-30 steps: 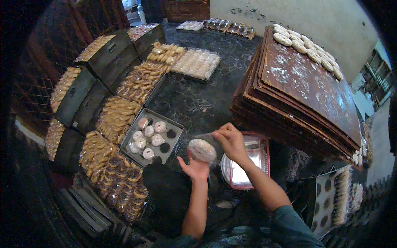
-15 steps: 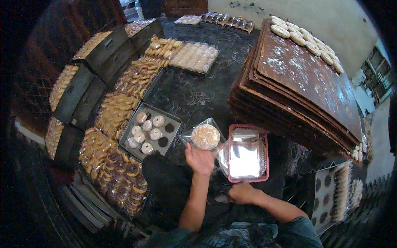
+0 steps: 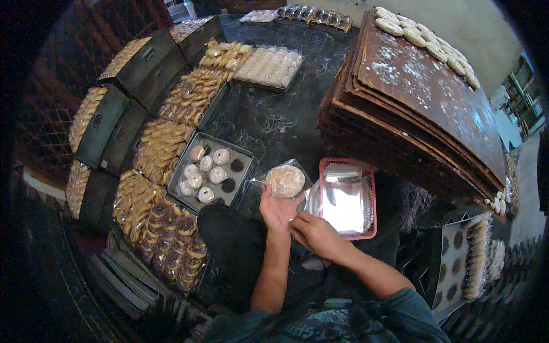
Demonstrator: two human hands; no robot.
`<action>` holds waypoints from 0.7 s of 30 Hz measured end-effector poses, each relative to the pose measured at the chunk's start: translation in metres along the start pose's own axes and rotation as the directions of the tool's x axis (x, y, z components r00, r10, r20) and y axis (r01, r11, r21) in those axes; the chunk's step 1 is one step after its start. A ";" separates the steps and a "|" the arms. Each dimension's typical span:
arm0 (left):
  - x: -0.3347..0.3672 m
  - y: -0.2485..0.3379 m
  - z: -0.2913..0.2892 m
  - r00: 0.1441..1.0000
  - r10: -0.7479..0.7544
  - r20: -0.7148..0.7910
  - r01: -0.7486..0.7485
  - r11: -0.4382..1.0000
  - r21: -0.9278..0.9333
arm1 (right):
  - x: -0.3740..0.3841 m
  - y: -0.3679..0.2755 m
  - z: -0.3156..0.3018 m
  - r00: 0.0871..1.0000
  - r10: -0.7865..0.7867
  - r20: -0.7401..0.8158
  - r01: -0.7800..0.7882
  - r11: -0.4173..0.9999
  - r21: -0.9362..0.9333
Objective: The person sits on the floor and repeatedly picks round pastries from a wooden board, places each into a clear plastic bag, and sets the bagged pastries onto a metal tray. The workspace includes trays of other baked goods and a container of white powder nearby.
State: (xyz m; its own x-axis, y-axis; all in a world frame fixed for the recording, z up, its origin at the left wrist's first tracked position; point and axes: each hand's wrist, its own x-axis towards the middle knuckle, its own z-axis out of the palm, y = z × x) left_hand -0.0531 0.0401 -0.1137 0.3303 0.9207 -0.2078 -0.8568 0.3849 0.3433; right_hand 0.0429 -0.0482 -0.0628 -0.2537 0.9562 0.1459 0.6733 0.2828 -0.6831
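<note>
Palm up, my left hand [image 3: 278,211] supports a flat round bun [image 3: 285,181], pale and floury with a tan middle. Clear plastic wrap [image 3: 298,167] lies under the bun, and its corners stick out around it. My right hand [image 3: 313,233] is closed, its fingertips pinched together at the heel of my left palm. A small pale glint shows at those fingertips, but what they hold is too small to make out. Just right of the hands stands a pink plastic basket [image 3: 373,214] holding shiny clear sheets [image 3: 344,207].
Left of the hands is a metal tray [image 3: 242,157] with several wrapped round buns [image 3: 206,163]. Rows of packed pastries [image 3: 163,146] and stacked dark boxes [image 3: 103,128] line the left. Stacked wooden boards [image 3: 423,108] bear white dough rounds [image 3: 426,40] at right. Another tray [image 3: 452,263] sits lower right.
My right hand has moved up and left from beside the basket to the heel of my left palm. My left hand has risen slightly in view, still supporting the bun.
</note>
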 end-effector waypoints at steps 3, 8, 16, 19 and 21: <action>0.004 -0.001 -0.015 0.995 -0.103 -0.010 0.103 0.993 -0.055 | 0.007 0.002 0.001 0.993 -0.079 0.090 0.080 0.997 -0.011; 0.001 0.027 -0.034 0.943 -0.305 0.135 0.331 0.903 -0.272 | 0.027 -0.019 -0.091 0.831 -0.426 0.358 0.245 0.858 0.452; -0.010 0.039 0.001 0.887 -0.378 0.264 0.453 0.821 -0.349 | -0.006 0.110 -0.046 0.910 0.345 0.232 -0.291 0.927 -0.236; -0.015 0.048 0.001 0.911 -0.362 0.196 0.403 0.879 -0.253 | 0.002 0.067 -0.063 0.983 0.182 -0.033 -0.185 0.975 -0.122; -0.018 0.032 0.009 0.888 -0.420 0.189 0.457 0.855 -0.246 | -0.011 0.034 -0.086 0.940 0.043 -0.339 -0.029 0.999 0.045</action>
State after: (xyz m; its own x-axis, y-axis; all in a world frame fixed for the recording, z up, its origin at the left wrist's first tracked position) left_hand -0.0834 0.0363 -0.0908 0.7281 0.6676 -0.1555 -0.6787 0.7339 -0.0271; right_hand 0.1283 -0.0430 -0.0259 0.0256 0.9363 0.3504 0.6487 0.2511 -0.7184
